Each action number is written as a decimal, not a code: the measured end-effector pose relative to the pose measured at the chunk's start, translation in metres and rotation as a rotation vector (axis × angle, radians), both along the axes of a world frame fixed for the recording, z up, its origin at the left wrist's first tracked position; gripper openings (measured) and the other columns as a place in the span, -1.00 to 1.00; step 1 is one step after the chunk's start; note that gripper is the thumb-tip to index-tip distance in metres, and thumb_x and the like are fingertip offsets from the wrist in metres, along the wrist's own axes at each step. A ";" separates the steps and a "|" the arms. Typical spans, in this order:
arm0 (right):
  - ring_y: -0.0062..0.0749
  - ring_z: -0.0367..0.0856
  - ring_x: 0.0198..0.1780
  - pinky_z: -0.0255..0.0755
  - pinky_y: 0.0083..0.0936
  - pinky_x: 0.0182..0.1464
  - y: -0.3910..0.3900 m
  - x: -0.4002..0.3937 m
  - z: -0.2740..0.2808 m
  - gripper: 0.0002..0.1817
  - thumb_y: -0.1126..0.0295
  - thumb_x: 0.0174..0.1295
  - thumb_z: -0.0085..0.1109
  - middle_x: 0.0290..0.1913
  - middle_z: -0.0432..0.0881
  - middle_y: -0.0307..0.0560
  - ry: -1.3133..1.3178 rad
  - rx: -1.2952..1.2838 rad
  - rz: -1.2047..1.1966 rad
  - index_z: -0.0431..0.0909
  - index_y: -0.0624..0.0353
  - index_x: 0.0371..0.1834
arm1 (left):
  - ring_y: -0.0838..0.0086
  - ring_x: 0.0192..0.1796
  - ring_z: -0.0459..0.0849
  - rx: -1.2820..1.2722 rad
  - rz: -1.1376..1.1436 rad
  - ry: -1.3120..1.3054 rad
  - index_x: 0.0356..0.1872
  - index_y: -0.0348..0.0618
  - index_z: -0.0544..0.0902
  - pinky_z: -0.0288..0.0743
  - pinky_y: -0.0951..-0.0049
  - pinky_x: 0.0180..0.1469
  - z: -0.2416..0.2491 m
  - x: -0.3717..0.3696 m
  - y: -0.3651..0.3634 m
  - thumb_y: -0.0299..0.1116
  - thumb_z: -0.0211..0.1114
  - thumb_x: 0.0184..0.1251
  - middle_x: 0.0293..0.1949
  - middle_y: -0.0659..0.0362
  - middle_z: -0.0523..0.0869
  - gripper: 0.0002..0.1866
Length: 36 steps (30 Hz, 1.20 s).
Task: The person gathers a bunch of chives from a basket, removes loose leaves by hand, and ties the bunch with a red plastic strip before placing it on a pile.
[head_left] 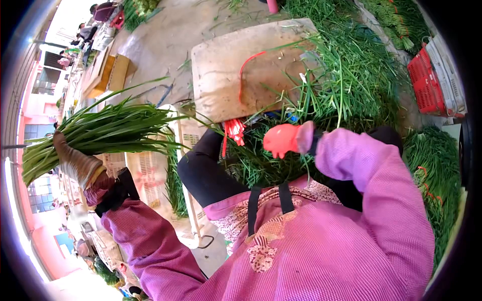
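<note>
My left hand [75, 158], in a dirty striped glove, is closed round the lower stalks of a thick bunch of long flat green leaves, like garlic chives [115, 128]. The bunch is held up at the left, leaf ends toward the middle. My right hand [282, 140], in an orange-red glove, is over my lap with its fingers curled; whatever they may hold is hidden. Loose greens [261, 165] lie under it. Left of it is a cluster of red strips [234, 131]. Beyond stands a worn board [221, 70] with one red strip [243, 75] on it.
A large heap of loose greens [361, 70] spreads at the right of the board. Tied bundles [437, 185] and a red crate [425, 83] stand at the far right. White-framed crates [148, 175] are under my left arm. Other people [103, 11] are in the background.
</note>
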State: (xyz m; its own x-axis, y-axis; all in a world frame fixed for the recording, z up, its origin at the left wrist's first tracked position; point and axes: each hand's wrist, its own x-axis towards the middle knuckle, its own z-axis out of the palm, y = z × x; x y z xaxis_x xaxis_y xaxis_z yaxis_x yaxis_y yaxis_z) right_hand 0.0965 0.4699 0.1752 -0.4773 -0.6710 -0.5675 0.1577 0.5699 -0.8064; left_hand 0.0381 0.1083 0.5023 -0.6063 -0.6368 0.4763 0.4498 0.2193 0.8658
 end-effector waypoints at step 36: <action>-0.50 0.67 -0.15 0.55 -0.59 -0.10 0.034 -0.052 0.199 -0.57 0.28 0.47 -0.13 -0.03 0.68 -0.09 -0.014 -1.039 -0.715 0.39 0.20 0.32 | 0.20 0.03 0.65 0.578 -0.740 -0.132 0.13 -0.24 0.53 0.54 0.15 0.16 -0.084 0.088 0.019 0.15 0.26 0.22 0.00 0.00 0.66 -0.33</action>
State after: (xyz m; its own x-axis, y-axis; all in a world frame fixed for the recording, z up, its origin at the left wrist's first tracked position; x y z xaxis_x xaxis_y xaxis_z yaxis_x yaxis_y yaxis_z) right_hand 0.0441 0.5039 0.3742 -0.9153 -0.3976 0.0642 0.1801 -0.5468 -0.8177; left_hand 0.1257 0.1274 0.4180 -0.9770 -0.1847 0.1066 0.1939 -0.5609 0.8048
